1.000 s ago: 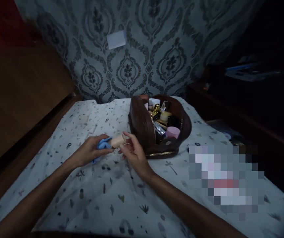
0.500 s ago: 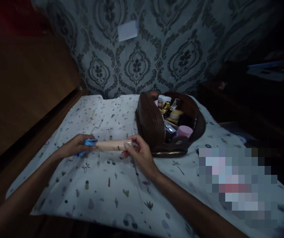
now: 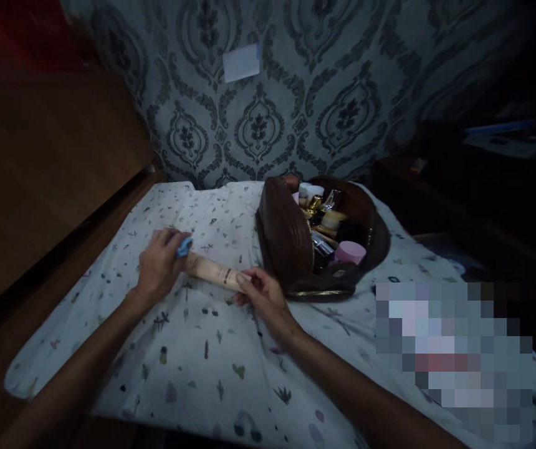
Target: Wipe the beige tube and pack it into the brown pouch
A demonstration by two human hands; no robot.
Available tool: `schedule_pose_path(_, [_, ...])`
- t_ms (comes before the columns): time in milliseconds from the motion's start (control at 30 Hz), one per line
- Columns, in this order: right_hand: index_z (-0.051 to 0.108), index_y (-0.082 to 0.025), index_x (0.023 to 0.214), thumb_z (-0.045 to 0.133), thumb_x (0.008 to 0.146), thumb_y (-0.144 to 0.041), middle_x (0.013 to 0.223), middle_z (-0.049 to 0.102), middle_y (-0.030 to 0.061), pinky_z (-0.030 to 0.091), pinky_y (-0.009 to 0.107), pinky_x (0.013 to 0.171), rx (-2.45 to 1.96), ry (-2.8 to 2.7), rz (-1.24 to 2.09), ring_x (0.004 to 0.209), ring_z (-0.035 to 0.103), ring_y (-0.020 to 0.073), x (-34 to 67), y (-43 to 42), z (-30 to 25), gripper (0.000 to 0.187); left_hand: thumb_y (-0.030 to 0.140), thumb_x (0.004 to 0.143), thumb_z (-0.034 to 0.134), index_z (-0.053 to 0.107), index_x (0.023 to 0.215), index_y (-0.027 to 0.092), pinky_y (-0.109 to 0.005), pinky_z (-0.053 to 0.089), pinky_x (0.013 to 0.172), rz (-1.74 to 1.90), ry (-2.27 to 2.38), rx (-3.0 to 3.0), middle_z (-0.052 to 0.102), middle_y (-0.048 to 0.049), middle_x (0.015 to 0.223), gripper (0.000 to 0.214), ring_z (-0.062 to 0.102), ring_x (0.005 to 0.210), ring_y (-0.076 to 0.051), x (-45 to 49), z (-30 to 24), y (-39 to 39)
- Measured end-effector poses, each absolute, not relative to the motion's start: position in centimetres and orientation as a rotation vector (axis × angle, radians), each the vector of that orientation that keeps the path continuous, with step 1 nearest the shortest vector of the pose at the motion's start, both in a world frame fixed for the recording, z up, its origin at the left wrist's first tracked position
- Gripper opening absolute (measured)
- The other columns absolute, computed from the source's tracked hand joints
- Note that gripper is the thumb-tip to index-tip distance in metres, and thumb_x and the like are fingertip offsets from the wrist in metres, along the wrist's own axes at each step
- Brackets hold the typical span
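A beige cosmetic tube (image 3: pixel 212 272) is held between my hands, its far end tilted up to the left. My right hand (image 3: pixel 265 299) pinches its right end with thumb and fingers. Bunched in my left hand (image 3: pixel 159 262) is a blue cloth (image 3: pixel 184 247), right at the tube's left end; whether it touches the tube I cannot tell. Behind my right hand stands an unzipped brown makeup bag (image 3: pixel 284 234), packed with several cosmetics, among them a pink-lidded jar (image 3: pixel 351 252).
A white patterned cloth (image 3: pixel 169 349) covers the surface under my hands. Wooden furniture (image 3: pixel 53 162) rises on the left, patterned wallpaper (image 3: pixel 258 131) at the back. A blurred-out patch lies at the right. Dark furniture (image 3: pixel 399 193) stands beyond the bag.
My left hand has moved up and turned over with the blue cloth. The tube has gone from level to tilted, its left end higher. My right hand keeps its pinch, slightly lower.
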State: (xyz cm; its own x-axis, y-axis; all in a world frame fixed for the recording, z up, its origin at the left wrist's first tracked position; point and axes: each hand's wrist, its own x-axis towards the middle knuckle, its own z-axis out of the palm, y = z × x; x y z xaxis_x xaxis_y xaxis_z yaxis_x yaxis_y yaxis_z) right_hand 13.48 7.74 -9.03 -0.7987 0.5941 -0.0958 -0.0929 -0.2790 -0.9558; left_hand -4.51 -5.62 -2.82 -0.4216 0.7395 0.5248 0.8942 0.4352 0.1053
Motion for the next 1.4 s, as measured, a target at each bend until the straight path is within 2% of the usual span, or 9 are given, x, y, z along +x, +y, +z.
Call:
schedule_pose_path(167, [0.062,-0.018,0.084,0.074,0.071,-0.066,0.062,0.062,-0.0037,0.047,0.023,0.048,-0.603,-1.549,2.114,0.053,0.061,0.0122,13.4,7.8,-9.0,0.051,0.037,0.097,0.056,0.057,0.135,0.020,-0.038,0.053,0.093,-0.058,-1.957,-2.012,0.065,-0.0139,0.128,0.041,0.057,0.122,-0.028,-0.4,-4.4,-4.7])
schedule_pose_path(267, [0.062,-0.019,0.085,0.074,0.070,-0.066,0.063,0.061,-0.0036,0.041,0.022,0.043,-0.642,-1.569,2.106,0.051,0.059,0.0120,13.4,7.9,-8.8,0.051,0.042,0.096,0.058,0.058,0.130,0.018,-0.034,0.056,0.080,0.137,-2.111,-1.964,0.067,-0.0134,0.120,0.042,0.060,0.113,-0.027,-1.4,-4.1,-4.7])
schedule_pose_path(400, [0.060,-0.019,0.088,0.073,0.070,-0.064,0.064,0.061,-0.0038,0.040,0.022,0.043,-0.649,-1.566,2.112,0.050,0.059,0.0122,13.4,8.0,-8.7,0.050,0.018,0.090,0.058,0.057,0.127,0.021,-0.029,0.053,0.067,0.302,-2.230,-1.881,0.066,-0.0110,0.123,0.037,0.059,0.111,-0.026,-3.7,-2.7,-5.5])
schedule_pose_path(733, [0.050,-0.024,0.085,0.077,0.070,-0.051,0.074,0.064,-0.0039,0.050,0.026,0.053,-0.513,-1.513,2.110,0.058,0.063,0.0132,13.1,7.5,-9.3,0.042,0.011,0.084,0.057,0.060,0.119,0.021,-0.028,0.048,0.060,0.378,-2.242,-1.920,0.067,-0.0093,0.116,0.037,0.059,0.107,-0.026,-4.3,-2.0,-6.1])
schedule_pose_path(933, [0.061,-0.022,0.097,0.070,0.077,-0.031,0.086,0.064,-0.0015,0.050,0.029,0.076,-0.477,-1.843,1.734,0.082,0.063,0.0154,13.9,7.7,-9.1,0.024,0.022,0.088,0.060,0.060,0.116,0.022,-0.030,0.050,0.065,0.339,-2.260,-2.047,0.069,-0.0084,0.113,0.028,0.063,0.103,-0.025,-5.4,-2.1,-6.5])
schedule_pose_path(1067, [0.058,-0.022,0.094,0.069,0.078,-0.028,0.078,0.060,-0.0040,0.044,0.024,0.067,-0.506,-1.890,1.670,0.074,0.058,0.0132,14.3,7.8,-8.4,0.020,0.020,0.089,0.055,0.062,0.119,0.023,-0.031,0.052,0.066,0.257,-2.163,-2.005,0.069,-0.0096,0.113,0.031,0.064,0.104,-0.026,-5.8,-3.2,-7.0])
schedule_pose_path(1133, [0.054,-0.022,0.089,0.067,0.082,-0.032,0.069,0.055,-0.0059,0.040,0.023,0.061,-0.504,-1.878,1.674,0.066,0.054,0.0117,14.4,7.9,-8.1,0.017,0.012,0.088,0.049,0.063,0.122,0.024,-0.028,0.051,0.062,0.252,-2.131,-1.921,0.069,-0.0094,0.118,0.040,0.064,0.108,-0.025,-5.9,-3.7,-7.1])
schedule_pose_path(1200, [0.049,-0.023,0.085,0.063,0.086,-0.036,0.065,0.052,-0.0067,0.038,0.021,0.056,-0.480,-1.856,1.711,0.061,0.051,0.0106,14.5,8.0,-7.9,0.019,0.005,0.086,0.044,0.065,0.124,0.024,-0.028,0.054,0.068,0.251,-2.056,-1.863,0.070,-0.0092,0.118,0.047,0.065,0.109,-0.024,-6.1,-4.1,-7.2])
schedule_pose_path(1400, [0.045,-0.025,0.090,0.070,0.081,-0.056,0.067,0.050,-0.0087,0.040,0.019,0.045,-0.519,-1.705,2.020,0.050,0.050,0.0085,14.6,7.8,-7.6,0.041,0.005,0.086,0.040,0.068,0.128,0.027,-0.027,0.059,0.068,0.227,-1.881,-1.922,0.071,-0.0078,0.125,0.054,0.068,0.113,-0.024,-9.0,-4.8,-7.8])
